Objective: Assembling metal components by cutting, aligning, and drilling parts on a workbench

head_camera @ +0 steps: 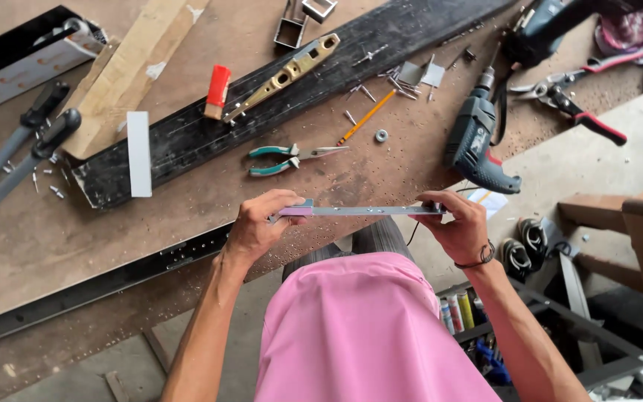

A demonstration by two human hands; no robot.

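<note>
both forearms come up from the bottom of the view, bare, angled in toward each other. left hand [258, 223] is curled with the thumb on top and fingers tucked under, pinching shut. right hand [459, 227] mirrors it, thumb and fingertips pressed together, knuckles facing out, a dark band round the wrist. hands sit level, well apart, wrists bent slightly inward.

both hands grip a thin grey metal strip [366, 211] level above the near edge of the table [61, 238]: the left hand [258, 223] pinches its left end, the right hand [459, 227] its right end. just beyond on the table lie teal-handled pliers [292, 158], a yellow pencil [366, 117] and, to the right, a blue drill [478, 141].
</note>
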